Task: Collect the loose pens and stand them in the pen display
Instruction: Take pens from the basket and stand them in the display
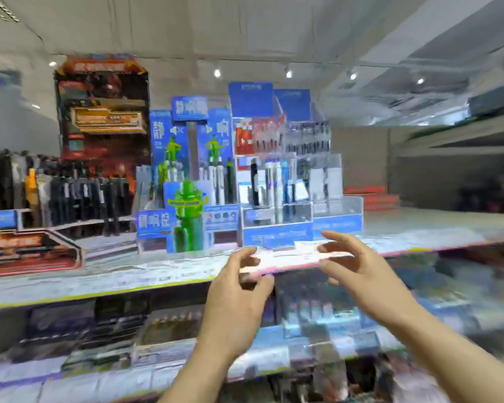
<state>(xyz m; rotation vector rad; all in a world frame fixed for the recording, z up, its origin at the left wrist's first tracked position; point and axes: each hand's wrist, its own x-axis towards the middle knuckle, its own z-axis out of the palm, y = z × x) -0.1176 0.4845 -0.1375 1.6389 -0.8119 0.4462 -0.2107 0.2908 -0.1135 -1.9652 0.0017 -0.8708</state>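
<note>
Both bare forearms are reaching forward and upward from the bottom edge of the view, converging toward each other. The left hand (239, 289) is showing its back to the camera, its fingers loosely curled with the thumb pointing toward the right hand, gripping nothing visible. The right hand (358, 269), just beside it and slightly higher, is spreading its fingers toward the left hand, lightly bent and apart from one another, also holding nothing; motion blur is softening the fingertips of both hands.
</note>
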